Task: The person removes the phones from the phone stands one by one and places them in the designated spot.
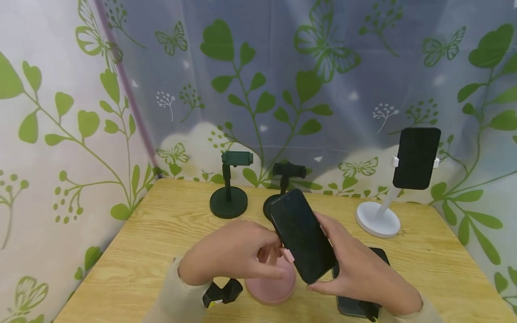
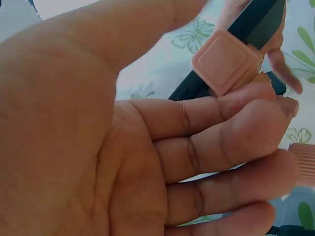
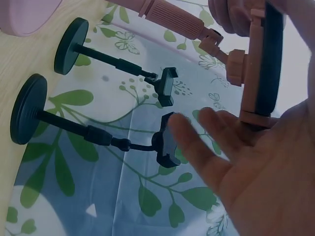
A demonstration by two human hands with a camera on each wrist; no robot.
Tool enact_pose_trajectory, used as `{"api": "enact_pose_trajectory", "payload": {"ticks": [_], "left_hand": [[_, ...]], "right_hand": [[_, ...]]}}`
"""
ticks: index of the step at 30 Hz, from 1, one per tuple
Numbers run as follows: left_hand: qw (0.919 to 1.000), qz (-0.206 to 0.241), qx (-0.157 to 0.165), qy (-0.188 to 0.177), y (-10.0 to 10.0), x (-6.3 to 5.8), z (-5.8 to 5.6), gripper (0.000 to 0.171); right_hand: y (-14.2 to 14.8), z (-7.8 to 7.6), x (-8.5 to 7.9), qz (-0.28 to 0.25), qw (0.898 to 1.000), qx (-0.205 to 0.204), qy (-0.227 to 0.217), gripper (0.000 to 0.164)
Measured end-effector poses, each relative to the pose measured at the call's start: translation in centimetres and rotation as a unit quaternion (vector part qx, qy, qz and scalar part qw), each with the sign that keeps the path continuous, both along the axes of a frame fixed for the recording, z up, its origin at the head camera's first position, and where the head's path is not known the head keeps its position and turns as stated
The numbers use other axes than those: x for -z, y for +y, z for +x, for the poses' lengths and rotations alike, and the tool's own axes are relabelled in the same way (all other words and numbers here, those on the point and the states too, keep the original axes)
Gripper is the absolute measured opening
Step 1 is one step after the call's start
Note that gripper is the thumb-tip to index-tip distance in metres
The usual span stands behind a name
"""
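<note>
My right hand (image 1: 359,264) holds a black phone (image 1: 303,235) by its right edge and lower corner. The phone is tilted in front of the pink phone stand, whose round base (image 1: 272,287) rests on the table. Seen from the right wrist, the stand's pink holder (image 3: 250,73) lies along the phone's back and its ribbed stem (image 3: 174,18) runs off to the left. Loosely bent, the fingers of my left hand (image 1: 238,251) reach the pink clamp end (image 2: 224,61) at the phone's left edge, the thumb apart from it.
On the wooden table (image 1: 169,251), a dark green stand (image 1: 228,202) and a black stand (image 1: 284,177) are at the back. A white stand (image 1: 377,220) at the right carries another phone (image 1: 417,157). One more phone (image 1: 351,305) lies flat under my right hand.
</note>
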State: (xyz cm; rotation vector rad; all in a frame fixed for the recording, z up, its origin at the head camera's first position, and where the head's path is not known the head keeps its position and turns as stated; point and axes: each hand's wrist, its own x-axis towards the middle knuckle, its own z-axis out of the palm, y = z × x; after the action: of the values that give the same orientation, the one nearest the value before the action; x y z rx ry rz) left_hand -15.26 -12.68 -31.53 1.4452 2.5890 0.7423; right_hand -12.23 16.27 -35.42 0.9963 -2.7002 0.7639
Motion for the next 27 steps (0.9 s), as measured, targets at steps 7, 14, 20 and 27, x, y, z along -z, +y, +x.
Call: {"api": "enact_pose_trajectory", "payload": {"ticks": [7, 14, 20, 27], "left_hand": [[0.9993, 0.003, -0.024, 0.027, -0.4, 0.2, -0.1, 0.033], [0.9984, 0.001, -0.034, 0.045, -0.9, 0.2, -0.4, 0.031], [0.9985, 0.005, -0.035, 0.043, -1.6, 0.0, -0.9, 0.033], [0.9975, -0.01, -0.051, 0.049, -1.7, 0.0, -1.1, 0.033]], "right_hand": [[-1.3, -0.8, 0.1, -0.005, 1.0, -0.001, 0.03, 0.124], [-3.1, -0.3, 0.6, 0.001, 0.994, 0.082, 0.077, 0.119], [-4.6, 0.3, 1.2, 0.007, 0.973, 0.146, 0.177, 0.111], [-6.0, 0.7, 1.9, -0.026, 0.96, 0.198, 0.197, 0.108]]}}
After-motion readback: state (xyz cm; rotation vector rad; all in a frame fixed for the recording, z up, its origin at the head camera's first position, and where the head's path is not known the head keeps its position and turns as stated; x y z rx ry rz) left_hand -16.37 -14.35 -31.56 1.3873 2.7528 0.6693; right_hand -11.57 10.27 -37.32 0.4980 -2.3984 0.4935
